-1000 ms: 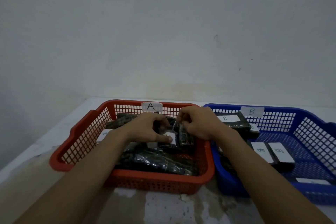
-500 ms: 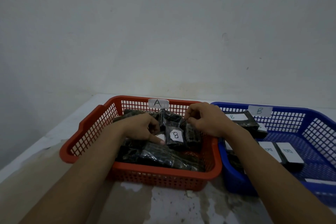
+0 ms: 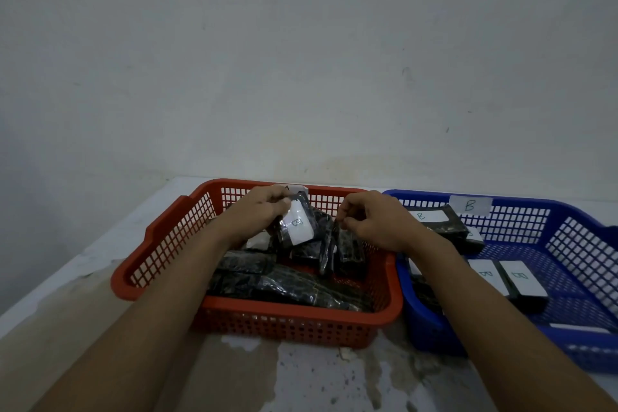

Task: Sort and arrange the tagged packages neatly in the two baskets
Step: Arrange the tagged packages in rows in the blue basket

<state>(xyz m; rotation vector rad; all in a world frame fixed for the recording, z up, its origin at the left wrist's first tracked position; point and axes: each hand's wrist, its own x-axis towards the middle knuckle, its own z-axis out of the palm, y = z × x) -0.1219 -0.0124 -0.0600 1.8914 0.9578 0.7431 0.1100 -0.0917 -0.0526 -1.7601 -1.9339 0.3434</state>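
Left hand [image 3: 257, 214] is gripping a package [image 3: 297, 222] tagged B, held up over the back of the red basket [image 3: 133, 278]. I'd say it belongs in the blue basket [image 3: 521, 201] next door. Right hand [image 3: 374, 224] is pinching the top of a second package [image 3: 347, 247] standing in the pile. The wrap looks slick, so a loose grip could drop the B one tag-down into the heap. Crossing over could also topple the upright ones.
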